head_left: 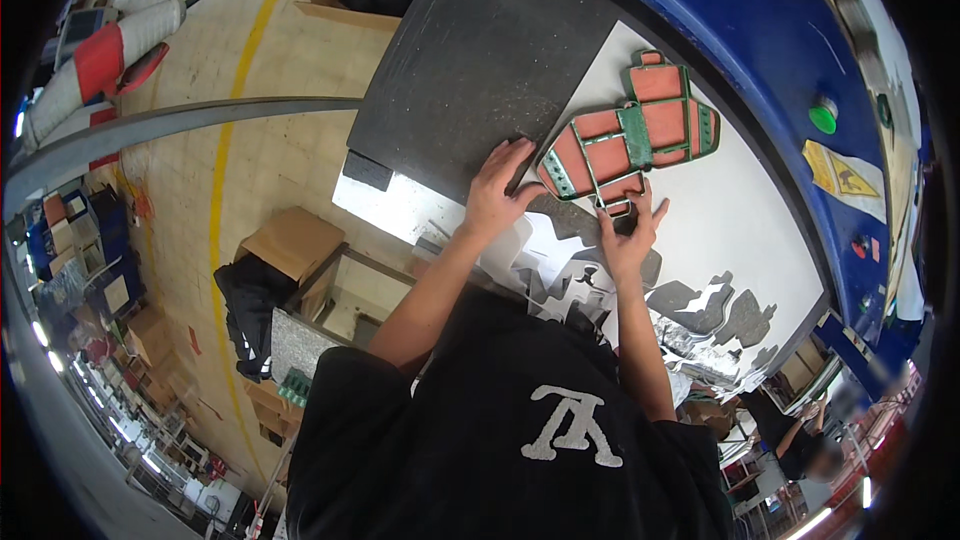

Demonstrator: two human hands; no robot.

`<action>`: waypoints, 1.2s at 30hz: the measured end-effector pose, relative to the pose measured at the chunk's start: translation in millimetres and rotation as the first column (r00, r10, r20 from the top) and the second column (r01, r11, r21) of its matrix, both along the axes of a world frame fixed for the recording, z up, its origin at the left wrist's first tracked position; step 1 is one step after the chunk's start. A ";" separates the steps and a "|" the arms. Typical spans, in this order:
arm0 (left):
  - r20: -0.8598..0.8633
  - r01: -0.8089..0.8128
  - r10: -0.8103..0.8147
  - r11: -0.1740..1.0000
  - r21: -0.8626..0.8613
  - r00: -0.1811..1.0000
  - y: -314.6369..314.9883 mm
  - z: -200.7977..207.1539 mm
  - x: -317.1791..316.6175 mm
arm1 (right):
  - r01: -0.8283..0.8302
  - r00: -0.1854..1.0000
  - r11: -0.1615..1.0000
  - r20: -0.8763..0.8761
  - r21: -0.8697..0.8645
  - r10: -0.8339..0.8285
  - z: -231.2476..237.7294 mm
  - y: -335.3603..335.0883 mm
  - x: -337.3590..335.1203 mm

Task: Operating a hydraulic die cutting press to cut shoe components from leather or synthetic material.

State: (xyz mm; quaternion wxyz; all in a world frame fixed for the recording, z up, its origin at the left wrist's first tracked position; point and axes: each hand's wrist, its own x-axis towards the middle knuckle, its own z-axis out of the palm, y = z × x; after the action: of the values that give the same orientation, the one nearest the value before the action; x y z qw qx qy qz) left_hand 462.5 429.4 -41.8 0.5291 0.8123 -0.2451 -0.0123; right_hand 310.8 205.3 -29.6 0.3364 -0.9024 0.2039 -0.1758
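Note:
A steel-rule cutting die [637,133] with a green frame and reddish-pink padding lies on a white sheet [740,220]. My right hand [630,240] has its thumb and fingers around the small tab at the die's near edge. Just left of the die's pointed end, my left hand [492,195] rests with thumb and fingers apart. It touches the edge where the white sheet meets a dark grey board [480,50]. The sheet's underside and what lies below the left palm are hidden.
Cut scraps [560,260] with shaped holes hang at the near edge, before my body. A blue machine [760,10] with a green button [823,116] curves along the far right. A metal bar [200,120] reaches in from the left. Cardboard boxes [295,240] stand on the floor. Another person [800,445] is at lower right.

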 end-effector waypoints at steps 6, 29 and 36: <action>0.014 0.035 -0.035 0.999 -0.016 0.999 -7.0 -2.4 4.1 | -0.013 1.000 0.999 0.002 -0.043 0.014 -4.8 -4.6 -2.9; 0.013 0.085 -0.090 0.969 0.230 0.996 0.6 -3.6 0.1 | 0.006 0.996 0.999 -0.089 0.034 -0.003 -8.3 -4.4 -11.0; 0.038 0.088 -0.105 0.946 0.310 0.994 9.6 -8.6 -0.3 | 0.004 0.992 0.999 -0.126 0.045 0.002 -6.9 -4.6 -13.1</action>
State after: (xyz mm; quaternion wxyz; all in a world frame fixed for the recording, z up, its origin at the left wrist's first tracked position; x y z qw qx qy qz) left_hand 462.2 438.9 -50.3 0.3878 0.8720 -0.2937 -0.0545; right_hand 297.7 200.7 -36.4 0.3433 -0.9037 0.2292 -0.1142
